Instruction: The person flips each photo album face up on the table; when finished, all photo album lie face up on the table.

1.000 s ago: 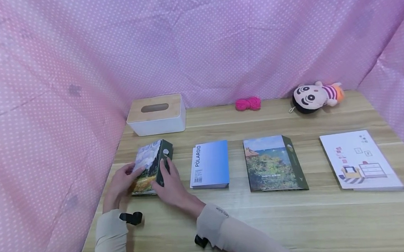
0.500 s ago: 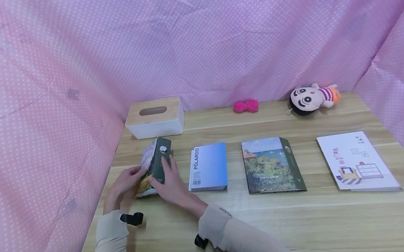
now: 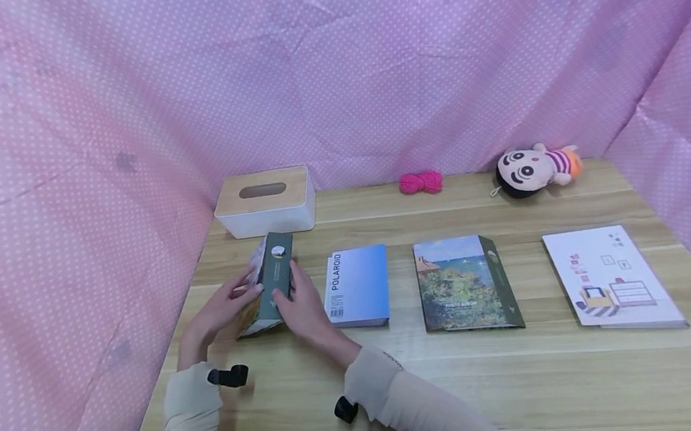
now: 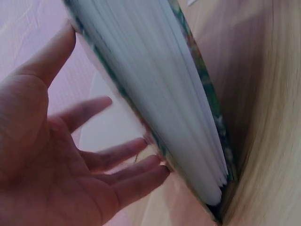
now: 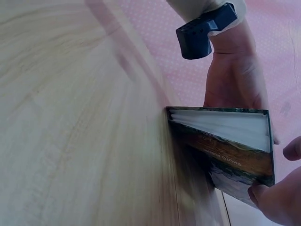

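Note:
A thick photo album with a painted cover and dark green spine stands tilted at the left of the table, spine upward and fore edge down. My left hand lies along its left cover; in the left wrist view the fingers are spread and fairly straight, tips at the cover. From the other side my right hand holds the album, thumb over the spine and fingers at the right cover. The right wrist view shows a fingertip on that cover, which bears printed lettering, and white page edges between the covers.
Right of the hands lie a blue Polaroid album, a seascape photo album and a white album. Behind them are a tissue box, pink yarn and a plush doll. Pink dotted cloth hangs around the table.
The album has tipped up from lying nearly flat, its spine turning upward. My left hand has slid slightly right with it, and the right thumb has moved onto the spine's lower part.

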A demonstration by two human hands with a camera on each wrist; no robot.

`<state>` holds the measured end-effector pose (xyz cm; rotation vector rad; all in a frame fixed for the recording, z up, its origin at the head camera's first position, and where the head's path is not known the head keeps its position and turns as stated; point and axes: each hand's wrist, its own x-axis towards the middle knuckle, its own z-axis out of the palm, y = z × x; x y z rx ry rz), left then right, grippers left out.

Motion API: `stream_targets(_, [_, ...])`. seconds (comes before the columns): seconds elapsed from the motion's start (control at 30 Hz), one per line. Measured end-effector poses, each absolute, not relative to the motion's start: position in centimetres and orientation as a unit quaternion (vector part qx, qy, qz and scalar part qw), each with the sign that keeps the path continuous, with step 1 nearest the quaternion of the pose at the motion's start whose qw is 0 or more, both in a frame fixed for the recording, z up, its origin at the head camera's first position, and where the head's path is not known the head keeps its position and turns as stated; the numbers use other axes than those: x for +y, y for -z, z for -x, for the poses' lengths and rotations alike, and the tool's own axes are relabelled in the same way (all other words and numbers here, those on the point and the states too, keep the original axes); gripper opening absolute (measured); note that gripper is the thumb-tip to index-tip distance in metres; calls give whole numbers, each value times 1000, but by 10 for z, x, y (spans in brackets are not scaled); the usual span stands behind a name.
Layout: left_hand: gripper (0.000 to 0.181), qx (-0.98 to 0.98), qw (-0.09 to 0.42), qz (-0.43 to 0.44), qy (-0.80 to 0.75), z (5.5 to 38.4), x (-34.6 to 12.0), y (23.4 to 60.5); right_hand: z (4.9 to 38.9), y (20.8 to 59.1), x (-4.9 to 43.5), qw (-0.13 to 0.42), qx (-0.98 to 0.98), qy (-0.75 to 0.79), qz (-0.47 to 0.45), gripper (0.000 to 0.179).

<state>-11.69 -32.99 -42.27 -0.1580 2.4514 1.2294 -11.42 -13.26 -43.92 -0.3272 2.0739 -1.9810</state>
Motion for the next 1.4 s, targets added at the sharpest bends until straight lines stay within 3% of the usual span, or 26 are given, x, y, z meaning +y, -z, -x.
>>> stream_targets(0.37, [58, 835, 125, -10, -536, 112, -325, 414, 119, 428, -132, 127, 690, 708, 77, 52])
stream_targets(0.63, [58, 804, 112, -4, -584, 110, -326, 407, 121, 419, -133, 116, 672, 726, 90, 49])
stream_targets(1.4, [56, 792, 117, -8, -599, 97, -357, 399, 115, 448, -148, 178, 727, 642, 166, 50])
